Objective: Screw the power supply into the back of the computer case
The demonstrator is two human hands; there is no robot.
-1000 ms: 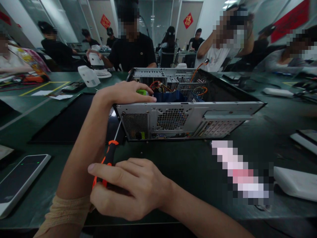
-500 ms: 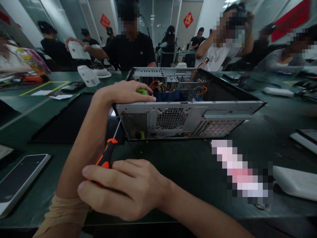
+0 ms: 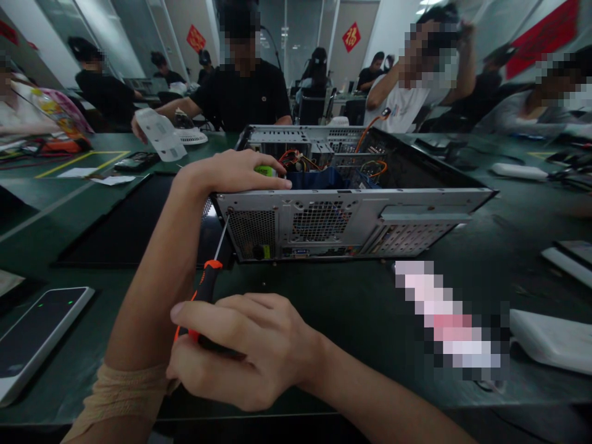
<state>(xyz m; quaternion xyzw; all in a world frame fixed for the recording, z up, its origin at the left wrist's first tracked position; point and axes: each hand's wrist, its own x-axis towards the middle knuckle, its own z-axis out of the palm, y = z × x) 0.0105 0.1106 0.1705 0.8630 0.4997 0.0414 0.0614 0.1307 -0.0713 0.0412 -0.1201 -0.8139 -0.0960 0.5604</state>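
My right hand (image 3: 250, 351) is closed around the black and orange handle of a screwdriver (image 3: 208, 280). Its thin shaft slants up, and the tip meets a screw position near the upper left corner of the back panel of a computer case (image 3: 365, 200). The case lies on its side with the top uncovered. Over its near left rim rests my left hand (image 3: 231, 171), fingers stretched out and apart, against a power supply with a green label (image 3: 264, 171). Coloured wires (image 3: 300, 160) and a blue part (image 3: 319, 180) show inside; the left hand hides part of that corner.
A black side panel (image 3: 115, 228) lies left of the case. Nearer me is a white-edged phone-like device (image 3: 41, 339). A pixelated strip (image 3: 444, 314) and a white object (image 3: 550, 339) lie at right. Across the table a co-worker's hand holds a white translucent piece (image 3: 161, 135).
My right hand has shifted slightly right and turned on the screwdriver handle; the tip stays at the same spot. My left hand has not moved. A co-worker across the table has lowered a hand.
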